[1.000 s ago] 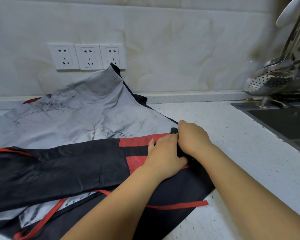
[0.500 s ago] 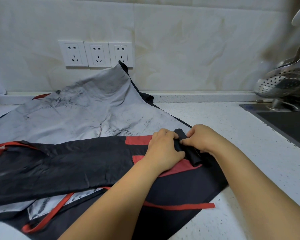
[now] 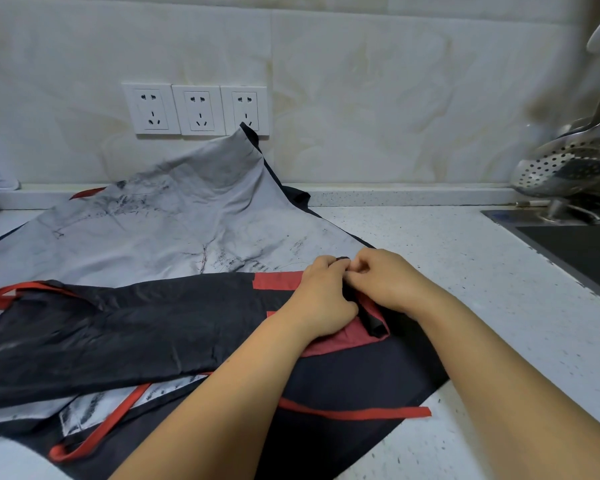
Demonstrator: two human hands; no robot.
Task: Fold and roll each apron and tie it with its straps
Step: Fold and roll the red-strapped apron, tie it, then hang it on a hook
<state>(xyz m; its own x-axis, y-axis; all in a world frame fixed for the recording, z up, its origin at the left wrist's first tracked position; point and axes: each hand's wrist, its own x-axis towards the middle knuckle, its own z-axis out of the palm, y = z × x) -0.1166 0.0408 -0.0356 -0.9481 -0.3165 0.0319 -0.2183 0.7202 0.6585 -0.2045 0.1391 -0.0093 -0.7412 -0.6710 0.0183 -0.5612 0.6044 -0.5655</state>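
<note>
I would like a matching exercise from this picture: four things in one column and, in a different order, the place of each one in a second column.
Things
1. wall sockets
2. perforated ladle
3. loose red strap
4. left hand

Places
A. far right, by the sink
B. gripping the rolled end of the black apron
C. on the wall, where the pale cloth lifts one corner
D. flat across black cloth, towards the front of the counter

Pairs: 1-C, 2-A, 3-D, 4-B

The left hand (image 3: 321, 299) and the right hand (image 3: 387, 284) are both bare, and the two forearms (image 3: 222, 403) behind them are bare as well along all of their length that shows.
</note>
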